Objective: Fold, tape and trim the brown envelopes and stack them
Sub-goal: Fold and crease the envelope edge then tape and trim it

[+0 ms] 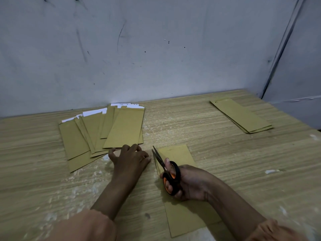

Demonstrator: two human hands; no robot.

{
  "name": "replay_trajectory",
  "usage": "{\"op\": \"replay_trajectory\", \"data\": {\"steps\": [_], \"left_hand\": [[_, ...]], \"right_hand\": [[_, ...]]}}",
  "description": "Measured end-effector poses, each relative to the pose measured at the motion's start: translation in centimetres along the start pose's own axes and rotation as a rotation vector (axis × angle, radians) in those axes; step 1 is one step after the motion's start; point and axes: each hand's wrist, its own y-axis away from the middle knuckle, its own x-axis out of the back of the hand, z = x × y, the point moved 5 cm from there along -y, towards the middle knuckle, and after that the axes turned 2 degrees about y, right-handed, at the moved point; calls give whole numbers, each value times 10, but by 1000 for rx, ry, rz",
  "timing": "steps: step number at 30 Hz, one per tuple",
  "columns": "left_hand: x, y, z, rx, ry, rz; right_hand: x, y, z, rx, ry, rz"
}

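Right hand grasping scissors over a brown envelope, left hand relaxed beside it; steadying that envelope should keep the trim straight

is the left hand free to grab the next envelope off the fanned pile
Probably yes: the left hand holds nothing and sits at the near edge of the fanned pile, with nothing between them.

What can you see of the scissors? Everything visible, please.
The scissors have black loop handles with orange inner lining and dull metal blades. The right hand grips the handles, fingers through the loops. Blades are slightly parted, pointing away and to the left, above the brown envelope lying on the wooden table. The tips touch nothing visible.
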Motion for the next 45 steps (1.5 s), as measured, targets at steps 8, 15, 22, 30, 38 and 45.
{"op": "replay_trajectory", "data": {"steps": [8, 15, 22, 30, 38, 45], "left_hand": [[0, 4, -3, -10, 23, 36], [-1, 6, -4, -14, 143, 86], [-1, 5, -5, -2, 132, 41], [2, 1, -8, 34, 102, -11], [12, 2, -9, 62, 230, 30], [13, -19, 6, 4, 202, -50]], "right_hand": [[-1, 1, 1, -10, 5, -18], [-1, 2, 1, -11, 20, -40], [0, 2, 2, 0, 27, -50], [2, 3, 4, -14, 33, -62], [2, 4, 4, -42, 8, -86], [2, 11, 3, -110, -13, -122]]}}
